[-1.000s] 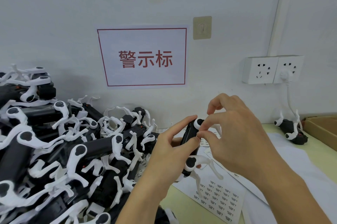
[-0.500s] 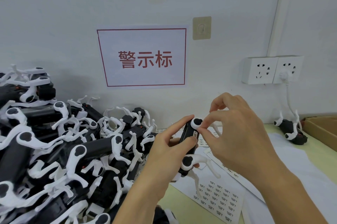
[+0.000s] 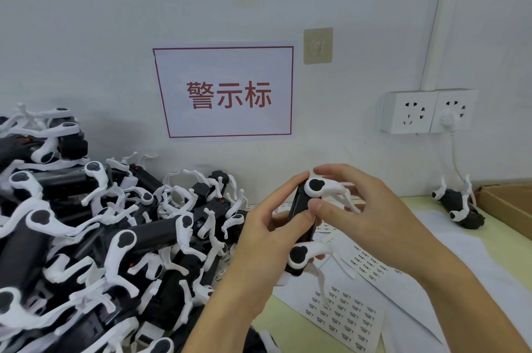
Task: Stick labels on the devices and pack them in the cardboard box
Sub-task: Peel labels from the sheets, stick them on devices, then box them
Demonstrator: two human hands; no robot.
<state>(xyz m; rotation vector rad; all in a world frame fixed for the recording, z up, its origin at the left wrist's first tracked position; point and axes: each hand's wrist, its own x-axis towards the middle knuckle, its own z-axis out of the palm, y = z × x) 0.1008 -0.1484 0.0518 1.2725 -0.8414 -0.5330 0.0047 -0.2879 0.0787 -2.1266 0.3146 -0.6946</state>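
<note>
Over the table (image 3: 503, 243), both hands (left (image 3: 259, 240), right (image 3: 371, 217)) grip one upright device (image 3: 302, 226).

The black-bodied device with white curved arms (image 3: 302, 226) is seen as smooth plastic, the body faintly glossy, the arms matt. The white printed label sheets (image 3: 342, 315) are thin matt paper. The brown cardboard box (image 3: 509, 206) is shown dull. The pale green tabletop (image 3: 290, 326) is smooth and matt.
</note>
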